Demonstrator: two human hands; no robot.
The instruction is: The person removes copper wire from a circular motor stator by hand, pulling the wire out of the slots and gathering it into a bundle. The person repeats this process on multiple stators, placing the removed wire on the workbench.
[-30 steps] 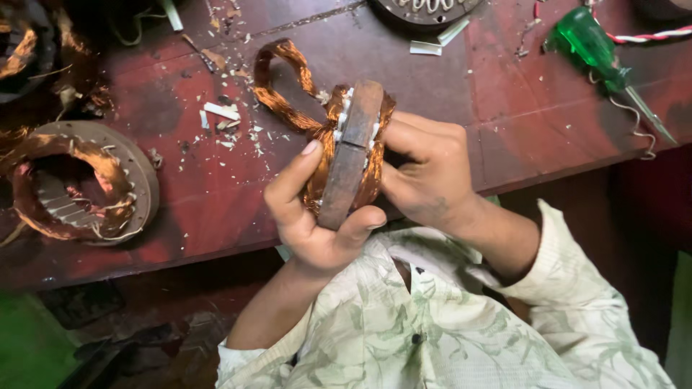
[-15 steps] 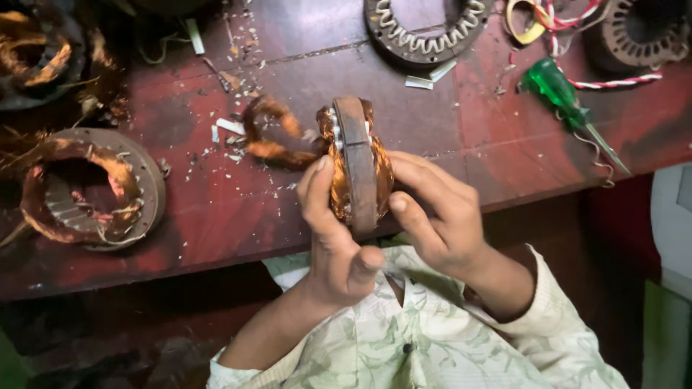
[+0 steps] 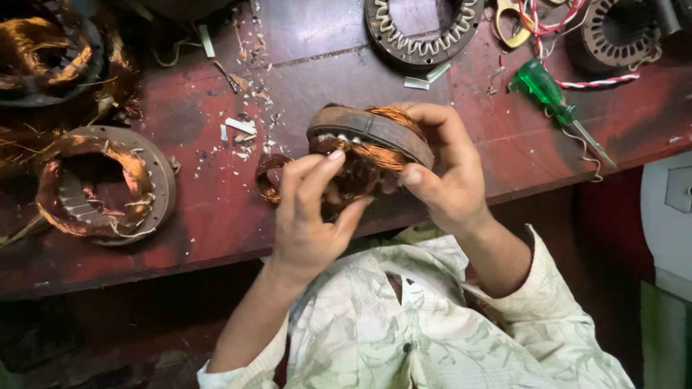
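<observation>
I hold a round motor stator (image 3: 375, 132) with copper wire windings over the front edge of a red workbench (image 3: 216, 216). My right hand (image 3: 443, 169) grips its rim from the right, thumb on the near side. My left hand (image 3: 310, 216) comes up from below, its fingers on the copper coil at the stator's underside. A loop of loose copper winding (image 3: 268, 176) hangs out to the left of the stator, just above the bench.
Another stator with pulled copper coils (image 3: 101, 184) lies at the left, a dark one (image 3: 50, 54) behind it. An emptied stator ring (image 3: 422, 29) sits at the top, a green-handled screwdriver (image 3: 551, 97) to the right, red-and-white wire (image 3: 591, 81) beside it. Paper scraps (image 3: 241, 130) litter the bench.
The stator has been turned from standing on edge to lying tilted and nearly flat. My left fingers moved from its rim to the coil underneath. The view shifted, showing more of the bench's far side.
</observation>
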